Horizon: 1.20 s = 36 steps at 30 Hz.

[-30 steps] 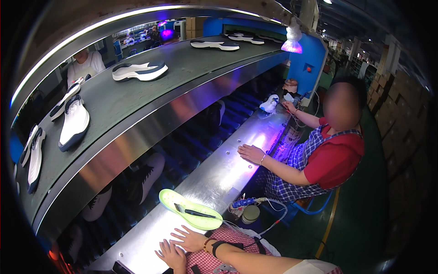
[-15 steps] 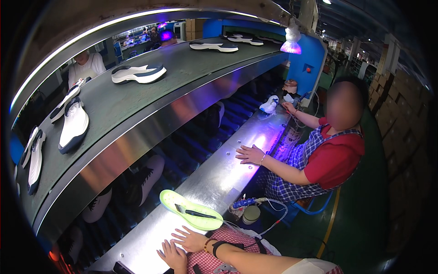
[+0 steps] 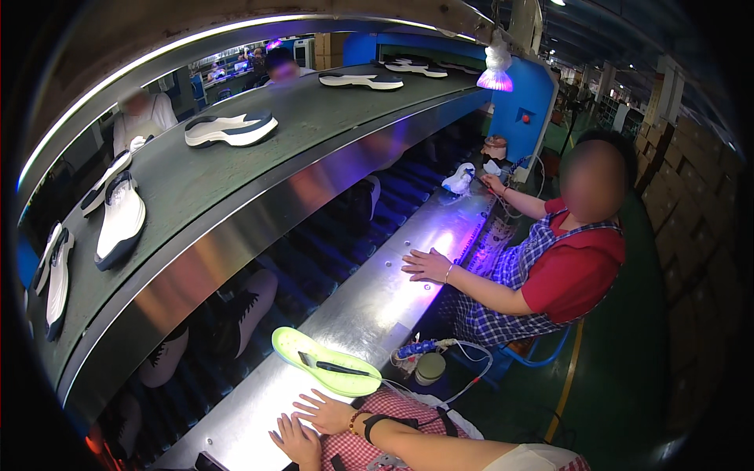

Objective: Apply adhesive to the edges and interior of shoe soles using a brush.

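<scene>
My left hand (image 3: pixel 298 441) lies at the near edge of the metal ledge (image 3: pixel 353 302), fingers spread, holding nothing. Just right of it, my right hand (image 3: pixel 327 411), with a beaded bracelet and a dark band at the wrist, also rests flat with its fingers apart. Beyond my right hand lies a yellow-green shoe sole (image 3: pixel 294 343), its inner side up. A flat brush with a black handle (image 3: pixel 339 367) rests across the sole, touched by neither hand. From near its handle end a thin pale tube runs off to the right.
A co-worker (image 3: pixel 542 267) sits to the right, one hand flat on the ledge, the other near a white shoe (image 3: pixel 459 179). White-and-navy soles lie on the green conveyor belt (image 3: pixel 259 169). Dark-laced shoes (image 3: pixel 253 312) stand below it. A tin (image 3: pixel 430 369) sits beside a blue-handled tool (image 3: pixel 416 349).
The view has shifted slightly, so the belt's soles and the ledge appear a little further left. A person's head behind the belt has moved. My hands, the sole and the brush stay put.
</scene>
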Tool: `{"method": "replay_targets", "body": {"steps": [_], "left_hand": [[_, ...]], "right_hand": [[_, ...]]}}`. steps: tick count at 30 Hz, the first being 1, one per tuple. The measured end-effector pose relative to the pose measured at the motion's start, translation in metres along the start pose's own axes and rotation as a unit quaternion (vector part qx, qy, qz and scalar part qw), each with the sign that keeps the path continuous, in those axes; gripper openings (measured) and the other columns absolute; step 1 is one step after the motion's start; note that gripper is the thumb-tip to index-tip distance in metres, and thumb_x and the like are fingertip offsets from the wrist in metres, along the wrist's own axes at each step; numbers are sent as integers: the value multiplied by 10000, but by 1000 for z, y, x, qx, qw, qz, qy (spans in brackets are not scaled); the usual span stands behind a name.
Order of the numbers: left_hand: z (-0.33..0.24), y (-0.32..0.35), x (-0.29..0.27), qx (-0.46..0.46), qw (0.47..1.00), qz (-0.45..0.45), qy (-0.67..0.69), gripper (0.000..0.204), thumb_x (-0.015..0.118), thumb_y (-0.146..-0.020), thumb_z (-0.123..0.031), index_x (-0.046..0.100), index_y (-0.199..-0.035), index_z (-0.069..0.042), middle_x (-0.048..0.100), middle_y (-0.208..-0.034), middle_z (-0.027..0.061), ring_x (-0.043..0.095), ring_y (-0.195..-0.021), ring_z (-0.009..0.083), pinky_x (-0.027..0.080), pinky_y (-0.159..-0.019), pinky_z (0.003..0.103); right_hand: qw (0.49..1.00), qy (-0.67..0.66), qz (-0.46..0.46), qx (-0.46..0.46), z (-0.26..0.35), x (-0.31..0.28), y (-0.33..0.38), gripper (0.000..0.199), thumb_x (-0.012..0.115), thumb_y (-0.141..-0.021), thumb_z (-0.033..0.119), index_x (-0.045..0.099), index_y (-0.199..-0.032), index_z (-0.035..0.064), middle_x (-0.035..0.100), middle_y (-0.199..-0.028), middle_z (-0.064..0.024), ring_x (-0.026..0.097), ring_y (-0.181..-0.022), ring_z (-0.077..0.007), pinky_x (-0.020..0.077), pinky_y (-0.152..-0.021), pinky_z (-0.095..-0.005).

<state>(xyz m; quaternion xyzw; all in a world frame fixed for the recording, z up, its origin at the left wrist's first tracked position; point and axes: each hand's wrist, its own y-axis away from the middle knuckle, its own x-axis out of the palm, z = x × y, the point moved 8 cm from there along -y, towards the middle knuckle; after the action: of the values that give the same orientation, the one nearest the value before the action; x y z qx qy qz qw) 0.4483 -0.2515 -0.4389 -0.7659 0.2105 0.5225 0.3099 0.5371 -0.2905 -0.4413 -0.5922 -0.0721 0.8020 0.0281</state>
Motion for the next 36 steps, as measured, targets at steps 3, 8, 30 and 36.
{"method": "replay_targets", "body": {"steps": [3,8,30,36], "left_hand": [[-1,0,-1,5,1000,1,1,408,479,-762,-159,549,-1137,-14,494,-1227,207,400,-1205,340,129,-1043,552],[-2,0,-2,5,1000,-1,-3,408,480,-762,-162,549,-1134,-10,495,-1226,206,402,-1204,340,135,-1042,551],[-2,-8,-15,9,1000,17,-8,393,512,-739,-169,542,-1125,-106,518,-1190,168,443,-1167,306,222,-991,577],[12,-3,4,30,998,-24,-40,362,533,-739,-199,577,-1091,-129,547,-1172,126,479,-1146,249,268,-974,552]], "right_hand": [[1000,6,6,-1,1,-1,0,519,476,-823,283,389,-1310,124,307,-1409,-100,262,-1309,-291,202,-1064,-469],[1000,3,4,0,0,-3,1,517,472,-826,286,388,-1310,124,309,-1407,-101,265,-1307,-291,201,-1064,-467],[1000,15,-17,-4,4,-5,-7,499,497,-786,282,475,-1252,105,404,-1346,-106,333,-1266,-295,238,-1032,-501],[999,25,-44,4,0,4,-7,506,515,-741,246,496,-1235,142,462,-1297,-96,393,-1217,-304,273,-1003,-525]]}}
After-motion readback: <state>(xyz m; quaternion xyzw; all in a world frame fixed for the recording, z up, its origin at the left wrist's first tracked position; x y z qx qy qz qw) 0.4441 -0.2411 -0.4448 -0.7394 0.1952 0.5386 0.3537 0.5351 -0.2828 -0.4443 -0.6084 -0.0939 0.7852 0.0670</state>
